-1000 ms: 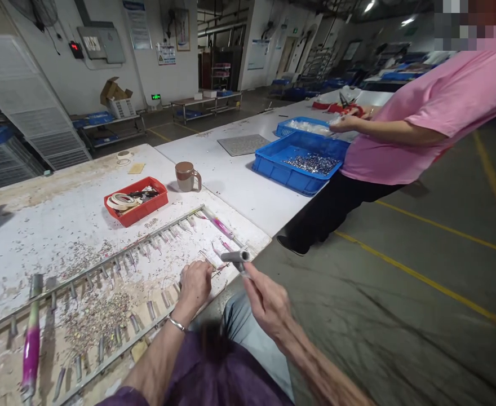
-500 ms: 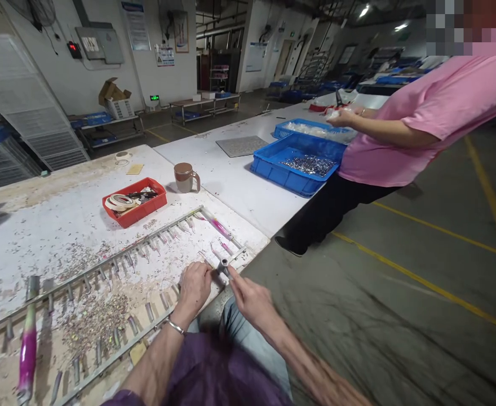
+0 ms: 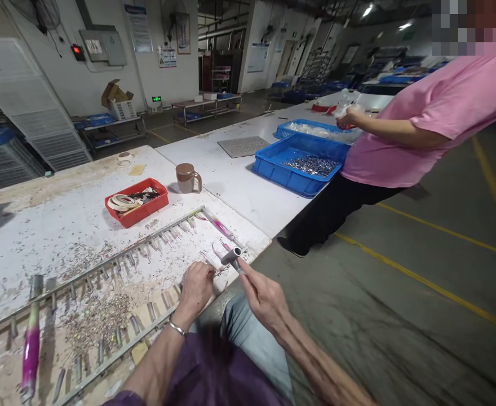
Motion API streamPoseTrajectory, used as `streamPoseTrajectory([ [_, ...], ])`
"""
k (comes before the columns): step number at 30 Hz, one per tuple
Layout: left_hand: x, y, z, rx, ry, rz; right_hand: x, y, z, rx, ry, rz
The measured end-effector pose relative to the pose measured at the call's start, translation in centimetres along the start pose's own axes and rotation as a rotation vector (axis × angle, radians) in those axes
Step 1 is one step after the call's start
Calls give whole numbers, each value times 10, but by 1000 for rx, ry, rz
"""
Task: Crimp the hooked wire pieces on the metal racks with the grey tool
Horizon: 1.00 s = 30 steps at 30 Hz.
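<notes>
My right hand point(image 3: 265, 290) is closed round the handle of a grey T-shaped tool, whose short tube-like head point(image 3: 231, 256) sticks up beyond my fingers. To its left, my left hand point(image 3: 198, 286) is pinched at the table's near edge. A thin piece shows by its fingertips, too small to name. Around both hands lies a long metal rack point(image 3: 163, 228) with rows of short pegs, some carrying small pink and white hooked pieces. A magenta and green handle point(image 3: 30, 355) joins the rack at the left, and a similar magenta bar point(image 3: 221, 226) is at its far right end.
Crumbs and chips point(image 3: 100, 318) litter the white table. Behind the rack stand a red tray point(image 3: 153, 210) of tape rolls and a brown mug point(image 3: 185, 178). A blue crate point(image 3: 279, 179) holds small shiny parts. At right, a person in a pink shirt point(image 3: 455, 113) handles something clear.
My right hand has moved right and slightly up, away from my left, and the tool's head has tipped over sideways. The co-worker's hands have shifted slightly.
</notes>
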<state>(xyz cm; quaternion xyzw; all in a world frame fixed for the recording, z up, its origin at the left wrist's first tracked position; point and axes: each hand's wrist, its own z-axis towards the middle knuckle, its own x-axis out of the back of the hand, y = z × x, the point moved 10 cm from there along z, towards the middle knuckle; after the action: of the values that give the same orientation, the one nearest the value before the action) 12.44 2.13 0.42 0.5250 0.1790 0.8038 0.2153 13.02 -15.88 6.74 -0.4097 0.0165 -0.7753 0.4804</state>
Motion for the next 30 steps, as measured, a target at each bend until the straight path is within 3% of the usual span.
streamPoseTrajectory([
  [3, -1, 0, 0, -1, 9, 29, 9, -5, -3, 44, 107, 24],
  [8, -1, -1, -2, -14, 14, 42, -11, -5, -4, 17, -68, -51],
  [13, 0, -1, -2, -23, 35, 45, 15, -4, -2, 39, 118, 86],
  [19, 2, 2, -2, -41, 61, 10, -17, 16, -9, -75, -107, -45],
  [24, 8, 4, -2, -26, 92, -27, 6, 11, -10, -21, 95, 70],
  [28, 8, 2, -1, -13, 79, -56, -13, 5, -10, -7, -85, -39],
  [30, 8, 0, -1, 0, 72, -75, -12, 5, -8, -19, -96, -16],
])
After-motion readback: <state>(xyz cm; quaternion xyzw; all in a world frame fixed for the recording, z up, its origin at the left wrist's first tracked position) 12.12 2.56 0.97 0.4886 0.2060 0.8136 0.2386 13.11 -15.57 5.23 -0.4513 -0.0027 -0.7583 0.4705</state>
